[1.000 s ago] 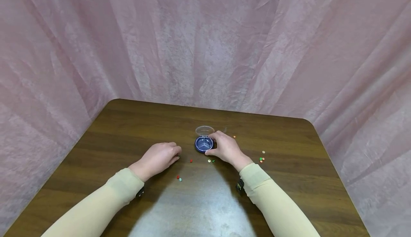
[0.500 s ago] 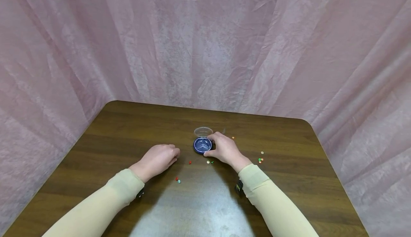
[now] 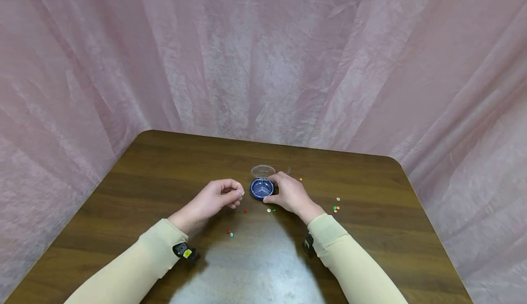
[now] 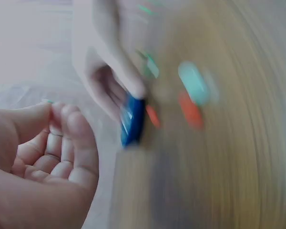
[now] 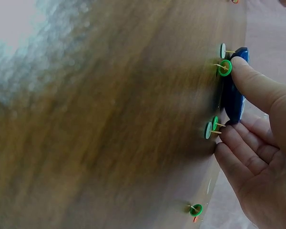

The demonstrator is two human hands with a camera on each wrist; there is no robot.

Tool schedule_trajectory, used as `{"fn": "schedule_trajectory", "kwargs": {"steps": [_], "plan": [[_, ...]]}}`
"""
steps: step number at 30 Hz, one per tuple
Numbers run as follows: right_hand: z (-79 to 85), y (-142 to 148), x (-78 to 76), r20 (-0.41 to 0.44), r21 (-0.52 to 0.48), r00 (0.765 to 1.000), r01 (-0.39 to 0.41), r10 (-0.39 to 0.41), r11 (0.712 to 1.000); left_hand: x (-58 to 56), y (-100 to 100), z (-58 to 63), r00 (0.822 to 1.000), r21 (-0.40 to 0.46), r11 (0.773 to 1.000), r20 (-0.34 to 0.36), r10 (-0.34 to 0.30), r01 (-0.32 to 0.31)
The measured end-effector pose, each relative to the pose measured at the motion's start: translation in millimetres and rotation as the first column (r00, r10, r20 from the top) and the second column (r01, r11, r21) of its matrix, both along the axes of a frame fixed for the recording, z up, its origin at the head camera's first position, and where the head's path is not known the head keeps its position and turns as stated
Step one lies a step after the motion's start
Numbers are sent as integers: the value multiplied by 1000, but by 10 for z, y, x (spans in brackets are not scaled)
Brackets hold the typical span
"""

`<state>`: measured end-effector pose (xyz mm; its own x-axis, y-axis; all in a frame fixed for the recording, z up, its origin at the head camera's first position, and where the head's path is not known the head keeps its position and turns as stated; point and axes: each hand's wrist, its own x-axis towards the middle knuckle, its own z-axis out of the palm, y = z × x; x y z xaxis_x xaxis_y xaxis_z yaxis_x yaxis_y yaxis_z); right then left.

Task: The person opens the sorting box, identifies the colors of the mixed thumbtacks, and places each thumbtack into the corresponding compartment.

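A round blue case [image 3: 261, 189] with several compartments stands on the table, its clear lid [image 3: 263, 171] raised at the back. My right hand [image 3: 290, 193] grips the case from its right side, thumb at the front edge. In the right wrist view the thumb presses the blue case [image 5: 234, 98] while the fingers reach round its far side. Just left of the case, my left hand [image 3: 218, 198] is above the table, pinching a small pale thumbtack [image 3: 243, 193] between thumb and fingers. Only a greenish speck of that thumbtack shows in the blurred left wrist view.
Near the case lie a red thumbtack [image 3: 245, 211], a pale thumbtack [image 3: 269, 210] and a green thumbtack [image 3: 274, 211]. Closer to me are another red thumbtack [image 3: 228, 231] and a light-blue one [image 3: 232, 235]. Several more, including a green thumbtack [image 3: 335, 208], lie to the right.
My left hand has lifted from the table, turned its thumb side up and moved right toward the case, bringing the pinched thumbtack into sight. The right hand keeps its grip on the case.
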<state>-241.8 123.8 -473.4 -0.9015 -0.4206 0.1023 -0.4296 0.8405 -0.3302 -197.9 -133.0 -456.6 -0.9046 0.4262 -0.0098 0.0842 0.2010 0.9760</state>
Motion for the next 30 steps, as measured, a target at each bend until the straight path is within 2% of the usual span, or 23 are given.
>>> {"fn": "schedule_trajectory", "kwargs": {"steps": [1,2,4,8,10,13,16,19,23,24,26,28,30], "plan": [[-2,7,-2,-2,-1,1000,-1,1,1000,9,22,14,997,113,994,79,-8,-1],[-5,13,-2,-5,-3,1000,-1,1,1000,25,40,35,989,211,977,148,-23,-9],[-10,24,0,-4,-9,1000,-2,2,1000,59,69,74,967,370,929,242,-75,-21],[-19,45,8,10,-24,1000,1,0,1000,125,113,146,924,576,817,321,-208,-16],[-25,54,9,13,-27,1000,3,-3,1000,152,134,182,911,644,765,313,-268,4],[-32,72,13,21,-30,1000,10,-10,999,186,174,223,900,709,703,270,-342,54],[-37,94,22,36,-46,999,19,-17,999,214,220,252,894,741,663,221,-391,106],[-43,111,28,49,-58,999,26,-23,998,228,253,266,889,759,637,190,-417,137],[-51,116,38,50,-64,998,33,-30,997,233,262,280,889,763,629,175,-423,150],[-51,115,41,50,-62,998,35,-32,997,233,259,283,893,760,634,174,-415,146],[-55,114,46,46,-59,998,34,-31,998,219,246,281,906,744,657,182,-381,127],[-62,114,44,35,-53,999,29,-27,998,181,238,260,934,687,723,202,-296,81],[-68,116,44,25,-54,999,22,-21,998,122,236,220,961,583,812,214,-175,18]]}}
